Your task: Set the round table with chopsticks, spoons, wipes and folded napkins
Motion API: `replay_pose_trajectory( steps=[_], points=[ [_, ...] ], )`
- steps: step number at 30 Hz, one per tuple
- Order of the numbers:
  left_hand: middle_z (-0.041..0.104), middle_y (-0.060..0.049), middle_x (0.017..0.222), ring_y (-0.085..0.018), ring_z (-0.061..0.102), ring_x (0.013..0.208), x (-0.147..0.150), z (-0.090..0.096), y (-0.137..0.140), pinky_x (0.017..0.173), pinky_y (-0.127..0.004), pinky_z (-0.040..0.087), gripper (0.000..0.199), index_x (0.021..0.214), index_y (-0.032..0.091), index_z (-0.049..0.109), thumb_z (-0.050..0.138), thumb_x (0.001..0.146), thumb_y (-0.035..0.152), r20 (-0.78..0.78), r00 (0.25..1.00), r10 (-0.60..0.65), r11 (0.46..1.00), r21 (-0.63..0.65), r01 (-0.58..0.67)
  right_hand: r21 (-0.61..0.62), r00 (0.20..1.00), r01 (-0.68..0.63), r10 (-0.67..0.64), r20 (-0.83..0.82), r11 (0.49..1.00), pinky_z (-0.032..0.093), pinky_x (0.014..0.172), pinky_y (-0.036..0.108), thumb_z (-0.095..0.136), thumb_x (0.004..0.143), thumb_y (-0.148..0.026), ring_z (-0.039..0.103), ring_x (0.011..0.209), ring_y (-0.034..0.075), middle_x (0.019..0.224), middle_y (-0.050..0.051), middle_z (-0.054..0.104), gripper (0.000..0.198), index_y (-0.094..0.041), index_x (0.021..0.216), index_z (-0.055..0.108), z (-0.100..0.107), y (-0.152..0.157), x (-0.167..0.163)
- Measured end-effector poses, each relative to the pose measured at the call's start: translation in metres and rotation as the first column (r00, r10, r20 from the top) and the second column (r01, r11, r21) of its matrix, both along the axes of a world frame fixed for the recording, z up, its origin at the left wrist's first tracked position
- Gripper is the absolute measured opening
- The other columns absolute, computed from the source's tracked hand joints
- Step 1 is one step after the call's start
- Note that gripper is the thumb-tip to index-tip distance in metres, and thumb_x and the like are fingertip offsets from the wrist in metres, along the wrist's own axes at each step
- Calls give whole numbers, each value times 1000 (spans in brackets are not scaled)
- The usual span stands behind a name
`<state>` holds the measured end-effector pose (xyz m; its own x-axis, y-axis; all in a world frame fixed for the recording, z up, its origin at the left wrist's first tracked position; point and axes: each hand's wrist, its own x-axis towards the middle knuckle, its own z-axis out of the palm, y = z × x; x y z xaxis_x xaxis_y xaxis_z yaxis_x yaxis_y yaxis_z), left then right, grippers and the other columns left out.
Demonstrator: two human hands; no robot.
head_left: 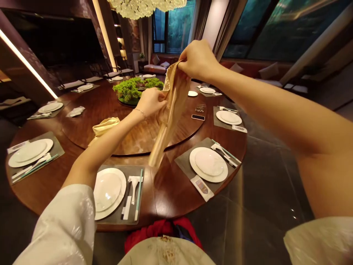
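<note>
1. Centrally, a gold cloth [171, 105] hangs as a narrow strip between the hands, running from just above the middle of the frame down towards the lower centre, where its end blurs.
2. The right hand [199, 60], upper centre-right, pinches the cloth's top edge between thumb and fingers.
3. The left hand [152, 101], a little lower and left of the middle, grips the cloth's left edge; a thin bracelet [140, 112] circles that wrist.
4. Behind the cloth, a round wooden turntable [135, 138] sits on the brown tabletop [168, 195].
5. A crumpled yellow cloth [106, 127] rests left of centre, just beyond the left forearm.
6. Green miniature trees [128, 90] stand on the turntable, upper centre-left; a phone [198, 117] lies towards its right edge.
7. At lower centre-left, stacked white plates [110, 191], partly hidden by the left arm, share a grey placemat [118, 221] with a white spoon [134, 191] and teal-ended chopsticks [139, 195].
8. At lower centre-right, another plate stack [209, 163] has a printed packet [202, 187] near it. More settings follow the tabletop's rim at both sides.
</note>
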<state>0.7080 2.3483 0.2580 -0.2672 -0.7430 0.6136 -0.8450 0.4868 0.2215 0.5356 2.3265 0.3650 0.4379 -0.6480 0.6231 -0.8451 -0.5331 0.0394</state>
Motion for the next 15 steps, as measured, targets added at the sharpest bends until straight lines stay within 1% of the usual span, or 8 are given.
replay_pose_trajectory(
  steps=[3, 5, 7, 9, 11, 13, 15],
  points=[
    [57, -7, 71, -20, 55, 78, -28, -8, -9, 75, -31, 42, 43, 70, 15, 62, 42, 86, 50, -33, 999, 18, 1000, 9, -18, -16, 992, 117, -117, -44, 993, 48, 83, 48, 56, 74, -21, 63, 95, 33, 95, 23, 67, 30, -2, 91, 72, 2, -5, -8],
    [56, -7, 70, -20, 55, 78, -42, -9, -16, 75, -31, 42, 45, 67, 16, 59, 39, 87, 50, -62, 997, 36, 999, 10, -35, -27, 992, 107, -109, -70, 994, 47, 83, 52, 62, 70, -21, 61, 99, 38, 103, 25, 65, 34, -2, 96, 71, 2, -6, -9],
    [56, -7, 70, -20, 55, 78, -47, -9, -23, 75, -31, 42, 41, 65, 16, 58, 42, 87, 47, -79, 994, 71, 997, 12, -70, -19, 993, 51, -53, -106, 999, 47, 83, 52, 63, 68, -22, 60, 100, 38, 103, 23, 65, 37, -4, 99, 71, 6, -7, -12],
    [57, -6, 68, -20, 53, 76, -40, -7, -28, 74, -31, 41, 36, 65, 17, 58, 45, 85, 44, -94, 992, 87, 996, 24, -85, 1, 984, -22, 22, -177, 1000, 47, 85, 47, 62, 70, -25, 62, 97, 33, 94, 16, 69, 36, -6, 99, 72, 14, -13, -22],
    [58, -3, 65, -17, 50, 72, -21, -5, -32, 71, -30, 41, 32, 66, 18, 60, 47, 83, 43, -112, 991, 71, 997, 41, -67, 39, 956, -71, 80, -282, 997, 47, 85, 42, 61, 75, -32, 63, 90, 25, 72, 6, 67, 34, -7, 95, 73, 24, -25, -40],
    [58, 1, 61, -14, 45, 66, 3, -1, -33, 67, -28, 40, 30, 67, 20, 61, 50, 80, 45, -138, 989, 53, 997, 58, -45, 98, 933, -42, 74, -353, 994, 46, 85, 38, 63, 75, -43, 63, 85, 20, 52, -2, 55, 38, -9, 89, 74, 33, -39, -63],
    [57, 4, 59, -12, 40, 63, 24, 5, -33, 65, -27, 39, 29, 68, 23, 62, 52, 79, 47, -170, 984, 45, 997, 64, -35, 189, 928, 40, 33, -372, 981, 44, 88, 38, 66, 67, -52, 63, 86, 19, 45, -6, 47, 44, -13, 86, 74, 35, -53, -84]
  ],
)
